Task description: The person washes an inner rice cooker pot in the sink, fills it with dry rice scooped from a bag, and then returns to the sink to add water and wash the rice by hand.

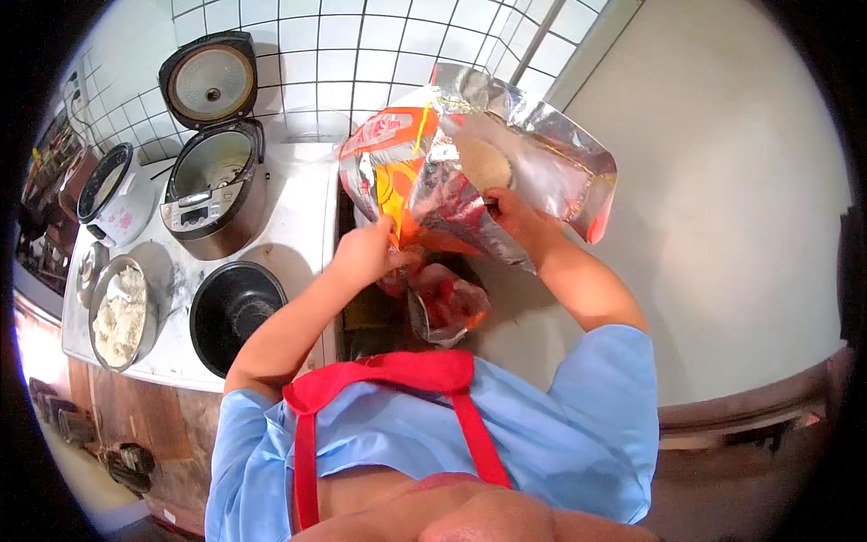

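Observation:
A large foil-lined bag (397, 144), orange and silver, stands open to the right of the white table. A pale, rounded mass (486, 164) shows inside its mouth. My left hand (368, 253) pinches the front edge of the bag, near its orange and yellow print. My right hand (517, 215) grips the bag's silver rim at the right, its fingers partly hidden by the foil. Below my hands hangs or rests a smaller red and silver packet (445, 305); whether it is part of the bag I cannot tell.
On the white table (302, 212) are an open rice cooker (217, 194), a black inner pot (237, 312), a bowl of white rice (120, 316), a white flowered cooker (117, 199) and a clear container (312, 135). A tiled wall (334, 63) rises behind.

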Demonstrator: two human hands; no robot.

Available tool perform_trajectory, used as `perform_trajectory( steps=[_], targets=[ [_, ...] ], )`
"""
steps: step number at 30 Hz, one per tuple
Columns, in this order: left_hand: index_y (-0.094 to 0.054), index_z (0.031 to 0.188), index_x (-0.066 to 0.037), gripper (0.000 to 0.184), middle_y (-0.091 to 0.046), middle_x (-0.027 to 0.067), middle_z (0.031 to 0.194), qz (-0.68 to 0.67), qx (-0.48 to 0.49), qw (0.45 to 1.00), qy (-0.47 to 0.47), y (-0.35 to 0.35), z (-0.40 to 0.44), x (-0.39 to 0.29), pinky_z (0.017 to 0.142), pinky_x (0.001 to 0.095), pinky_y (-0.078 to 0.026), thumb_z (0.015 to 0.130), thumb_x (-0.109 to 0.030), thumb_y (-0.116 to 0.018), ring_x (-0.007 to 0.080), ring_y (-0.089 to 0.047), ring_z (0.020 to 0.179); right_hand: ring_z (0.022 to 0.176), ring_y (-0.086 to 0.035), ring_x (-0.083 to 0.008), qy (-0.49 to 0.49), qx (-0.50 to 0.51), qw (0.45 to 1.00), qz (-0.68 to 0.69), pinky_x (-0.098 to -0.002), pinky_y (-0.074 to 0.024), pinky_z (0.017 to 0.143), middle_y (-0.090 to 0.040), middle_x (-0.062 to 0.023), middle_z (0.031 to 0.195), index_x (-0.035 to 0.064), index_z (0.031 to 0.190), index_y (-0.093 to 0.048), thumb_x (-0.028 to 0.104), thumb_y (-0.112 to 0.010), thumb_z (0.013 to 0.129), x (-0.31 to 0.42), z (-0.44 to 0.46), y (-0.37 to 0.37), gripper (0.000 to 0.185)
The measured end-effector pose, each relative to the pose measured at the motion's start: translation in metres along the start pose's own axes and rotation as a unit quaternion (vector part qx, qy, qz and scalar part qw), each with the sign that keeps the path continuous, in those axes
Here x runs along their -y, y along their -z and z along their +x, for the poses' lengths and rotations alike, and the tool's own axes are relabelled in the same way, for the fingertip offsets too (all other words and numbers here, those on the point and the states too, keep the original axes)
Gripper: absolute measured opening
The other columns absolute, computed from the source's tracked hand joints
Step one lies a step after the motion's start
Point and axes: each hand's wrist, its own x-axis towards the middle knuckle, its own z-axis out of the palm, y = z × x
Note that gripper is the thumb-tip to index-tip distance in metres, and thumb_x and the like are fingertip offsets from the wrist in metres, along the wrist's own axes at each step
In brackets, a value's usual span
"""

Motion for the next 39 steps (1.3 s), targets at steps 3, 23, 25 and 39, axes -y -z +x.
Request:
perform_trajectory(
  steps=[3, 23, 25, 39],
  targets=[
    [-0.047, 0.098, -0.005, 0.045, -0.055, 0.0166, 0.096, -0.013, -0.109, 0.991, -0.072, 0.025, -0.002, -0.011, 0.063, 0.039, -0.049, 0.069, -0.028, -0.072, 0.0327, -0.059, 0.075, 0.095, -0.056, -0.033, 0.028, -0.019, 0.999, -0.021, -0.0377, -0.0553, 0.074, -0.051, -0.0182, 0.11, -0.0025, 0.117, -0.039, 0.003, -0.047, 0.079, -0.004, -0.023, 0.002, 0.039],
    [-0.051, 0.096, -0.007, 0.025, -0.047, 0.0123, 0.099, 0.14, -0.087, 0.928, -0.335, 0.096, -0.007, -0.111, 0.066, 0.0391, -0.048, 0.071, -0.003, -0.05, 0.0323, -0.055, 0.083, 0.089, -0.056, -0.0452, 0.027, 0.051, 0.995, 0.085, -0.0327, -0.058, 0.06, -0.048, -0.0244, 0.108, -0.004, 0.12, -0.035, 0.002, -0.046, 0.08, 0.014, -0.085, 0.023, 0.042],
    [-0.05, 0.096, -0.007, 0.026, -0.046, 0.0126, 0.099, 0.15, -0.066, 0.931, -0.325, 0.095, -0.01, -0.115, 0.068, 0.0395, -0.048, 0.071, -0.002, -0.05, 0.0327, -0.054, 0.084, 0.088, -0.056, -0.0448, 0.015, 0.078, 0.992, 0.095, -0.0318, -0.0578, 0.06, -0.047, -0.0245, 0.108, -0.0037, 0.12, -0.035, 0.003, -0.046, 0.08, 0.014, -0.085, 0.03, 0.041],
    [-0.045, 0.1, -0.003, 0.031, -0.046, 0.0146, 0.103, 0.175, -0.088, 0.948, -0.251, 0.083, -0.023, -0.116, 0.069, 0.0404, -0.049, 0.07, 0.0, -0.052, 0.0347, -0.054, 0.085, 0.09, -0.058, -0.0354, 0.03, 0.042, 0.997, 0.053, -0.0236, -0.0554, 0.053, -0.05, -0.022, 0.108, -0.0062, 0.118, -0.038, 0.004, -0.046, 0.079, 0.025, -0.165, 0.041, 0.041]
  ],
)
